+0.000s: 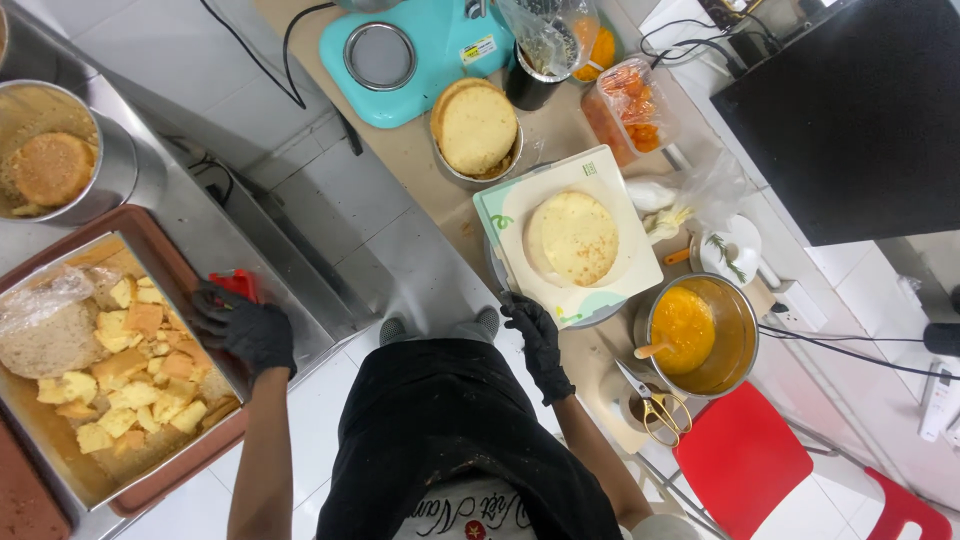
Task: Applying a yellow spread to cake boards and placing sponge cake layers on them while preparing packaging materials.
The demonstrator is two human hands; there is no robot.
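Black apron point(440, 440) fills the bottom of the head view, closest to the lens, with both gloved arms reaching out from it. Take the square cake board point(570, 235) as the landmark: a pale round cake layer point(573, 238) lies flat at its middle, and the right hand point(537, 335), fingers loosely curled and gripping nothing, touches the board's near corner. Beyond the board stands a metal bowl holding another cake round point(477, 127), with a turquoise mixer point(420, 55) further off. To the right of the board, just beside it, sits a pot of orange sauce point(700, 335) with a spoon in it; scissors point(655, 405) lie nearer the person. Well to the left of the board, the left hand point(245, 325) closes on the rim of a metal tray point(60, 455) of cake scraps, beside a red tool point(238, 285). For a clean result, I judge the board wants steadying at its edge, fingers off the cake.
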